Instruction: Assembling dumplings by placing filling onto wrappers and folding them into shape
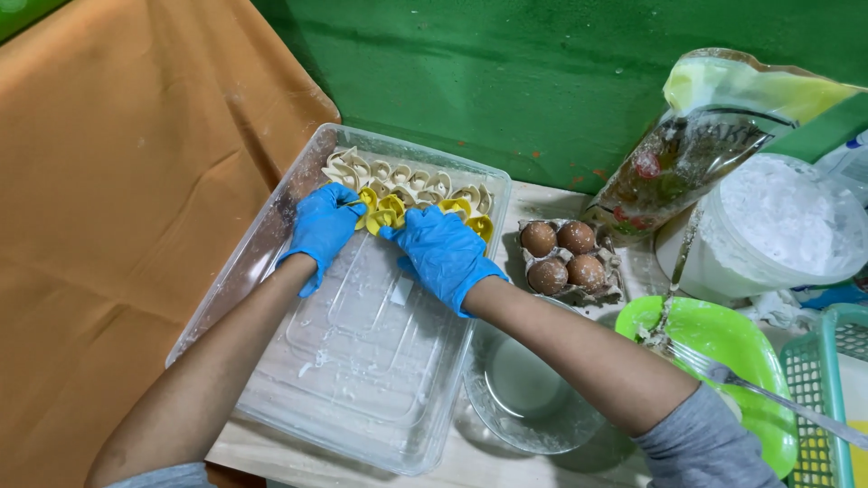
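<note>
Both my hands wear blue gloves and reach into a clear plastic tray. At the tray's far end lie rows of folded dumplings, pale ones behind and yellow ones in front. My left hand pinches a yellow dumpling at the left of the front row. My right hand rests its fingers on the yellow dumplings beside it. The near half of the tray is bare, with smears of flour.
An egg carton piece holds several brown eggs right of the tray. Nearby are a glass bowl, a green plate with a fork, a white tub of flour, a plastic bag, a teal basket and an orange cloth.
</note>
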